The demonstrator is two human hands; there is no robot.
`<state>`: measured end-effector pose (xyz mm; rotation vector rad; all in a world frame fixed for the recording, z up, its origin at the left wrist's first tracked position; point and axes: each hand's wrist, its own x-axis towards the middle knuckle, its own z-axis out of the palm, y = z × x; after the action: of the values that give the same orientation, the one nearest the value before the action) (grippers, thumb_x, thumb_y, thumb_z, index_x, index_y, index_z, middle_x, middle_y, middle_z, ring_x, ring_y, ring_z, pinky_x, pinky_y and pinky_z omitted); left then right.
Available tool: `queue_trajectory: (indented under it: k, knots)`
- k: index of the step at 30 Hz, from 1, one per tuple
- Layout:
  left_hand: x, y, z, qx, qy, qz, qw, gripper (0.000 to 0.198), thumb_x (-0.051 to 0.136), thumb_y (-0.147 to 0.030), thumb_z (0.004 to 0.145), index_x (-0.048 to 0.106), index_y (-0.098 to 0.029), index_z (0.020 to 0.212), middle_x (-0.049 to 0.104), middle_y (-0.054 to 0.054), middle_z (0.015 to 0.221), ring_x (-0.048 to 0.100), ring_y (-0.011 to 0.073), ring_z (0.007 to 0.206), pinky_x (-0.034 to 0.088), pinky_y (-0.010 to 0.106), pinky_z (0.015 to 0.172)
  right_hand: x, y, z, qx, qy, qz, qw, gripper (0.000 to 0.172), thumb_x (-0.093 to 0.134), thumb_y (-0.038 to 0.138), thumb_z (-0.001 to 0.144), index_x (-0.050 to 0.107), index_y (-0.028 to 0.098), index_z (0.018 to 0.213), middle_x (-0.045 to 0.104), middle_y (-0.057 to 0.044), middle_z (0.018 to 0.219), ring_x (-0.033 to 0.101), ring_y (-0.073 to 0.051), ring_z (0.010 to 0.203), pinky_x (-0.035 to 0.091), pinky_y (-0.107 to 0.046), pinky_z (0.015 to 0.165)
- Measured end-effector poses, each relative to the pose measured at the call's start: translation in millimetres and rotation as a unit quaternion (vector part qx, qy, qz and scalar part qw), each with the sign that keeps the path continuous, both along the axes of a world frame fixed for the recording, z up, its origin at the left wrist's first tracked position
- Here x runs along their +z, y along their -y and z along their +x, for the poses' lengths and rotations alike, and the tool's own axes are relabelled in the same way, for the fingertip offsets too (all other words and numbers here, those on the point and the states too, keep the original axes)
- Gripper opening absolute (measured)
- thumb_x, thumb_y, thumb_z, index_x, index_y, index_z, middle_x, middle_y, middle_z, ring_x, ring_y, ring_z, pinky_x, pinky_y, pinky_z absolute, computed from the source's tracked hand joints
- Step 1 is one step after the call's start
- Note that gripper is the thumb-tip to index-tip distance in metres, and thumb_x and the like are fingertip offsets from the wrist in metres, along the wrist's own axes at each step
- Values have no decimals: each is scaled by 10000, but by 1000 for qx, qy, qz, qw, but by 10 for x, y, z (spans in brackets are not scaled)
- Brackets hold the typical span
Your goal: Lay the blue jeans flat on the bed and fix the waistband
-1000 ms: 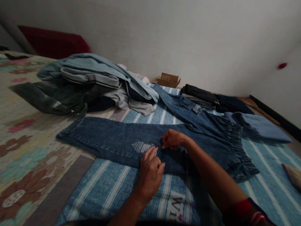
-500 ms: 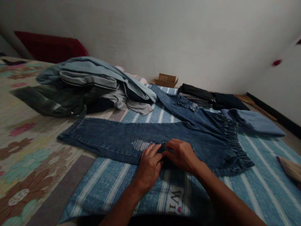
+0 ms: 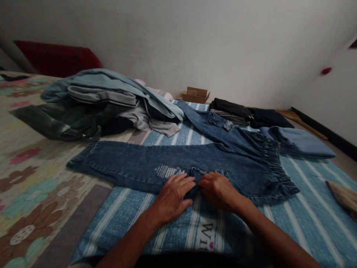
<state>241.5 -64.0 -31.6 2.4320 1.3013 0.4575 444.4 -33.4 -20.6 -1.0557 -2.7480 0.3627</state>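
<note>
A pair of dark blue jeans point(image 3: 134, 158) lies spread sideways, legs apart, with its gathered elastic waist at the right. My left hand point(image 3: 173, 196) rests on the near leg beside a white print, fingers stretched out and thumb apart. Just to its right, my right hand point(image 3: 219, 190) has its fingers curled in on the cloth by the near leg's pocket point(image 3: 199, 172), gripping it at the lower edge. The fingertips of the right hand are partly hidden.
A heap of loose clothes point(image 3: 111, 89) lies at the back left. Behind the waist are folded dark clothes point(image 3: 231, 108) and a folded blue-grey garment point(image 3: 301, 143). A cardboard box point(image 3: 196, 95) stands near the wall. Under everything are a striped blue cover point(image 3: 312, 193) and a flowered sheet point(image 3: 52, 186).
My hands have drawn apart a little. The left fingers have spread flatter, and the right hand has shifted right along the pocket, whose edge now shows more.
</note>
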Motion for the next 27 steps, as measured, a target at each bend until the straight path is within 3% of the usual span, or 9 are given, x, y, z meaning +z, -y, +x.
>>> queue_trajectory:
  k: [4, 8, 12, 17, 20, 23, 27]
  knots:
    - [32, -143, 29, 8, 22, 2, 1000, 339, 549, -135, 766, 614, -238, 1083, 658, 48, 1084, 555, 243, 1084, 396, 412, 956, 148, -177, 39, -14, -60, -122, 991, 169, 484, 141, 827, 647, 181, 847, 634, -11, 807, 563, -141, 747, 370, -234, 671]
    - [176, -458, 34, 0, 48, -93, 995, 246, 468, -174, 799, 652, -212, 958, 669, 31, 870, 609, 202, 847, 442, 311, 764, 208, -386, 86, -33, -113, -213, 970, 181, 489, 209, 846, 660, 173, 796, 594, 32, 658, 528, -113, 611, 354, -213, 573]
    - [262, -785, 37, -5, 86, -201, 976, 190, 510, -200, 737, 651, -154, 855, 660, 25, 805, 593, 180, 773, 415, 266, 696, 372, -458, 227, -76, -145, -196, 967, 248, 506, 332, 867, 658, 154, 950, 661, -21, 846, 589, -153, 728, 418, -248, 640]
    - [214, -958, 40, 15, 114, -229, 967, 182, 518, -227, 698, 626, -134, 810, 636, 17, 754, 574, 163, 714, 393, 243, 625, 552, -320, 480, -122, -87, -162, 975, 541, 678, 381, 739, 557, 162, 1219, 603, -103, 1185, 598, -244, 973, 464, -343, 800]
    - [184, -992, 32, 20, 131, -247, 960, 170, 526, -227, 676, 618, -130, 782, 624, 14, 736, 562, 152, 693, 383, 237, 612, 496, -290, 552, -132, 3, -134, 982, 677, 714, 262, 685, 476, 168, 1312, 629, -112, 1129, 607, -262, 957, 459, -368, 811]
    - [170, -1020, 19, 23, 144, -261, 954, 162, 541, -230, 660, 613, -127, 763, 603, 5, 701, 538, 137, 654, 371, 233, 593, 402, -353, 569, -135, 23, -133, 982, 628, 665, 186, 707, 480, 166, 1307, 666, -93, 1016, 625, -249, 889, 463, -357, 780]
    - [147, -1037, 3, 30, 160, -270, 949, 171, 550, -242, 659, 615, -131, 771, 589, -5, 689, 517, 128, 640, 359, 231, 585, 387, -454, 569, -110, 4, -156, 982, 591, 648, 147, 693, 519, 179, 1269, 657, -74, 1064, 612, -229, 945, 453, -316, 803]
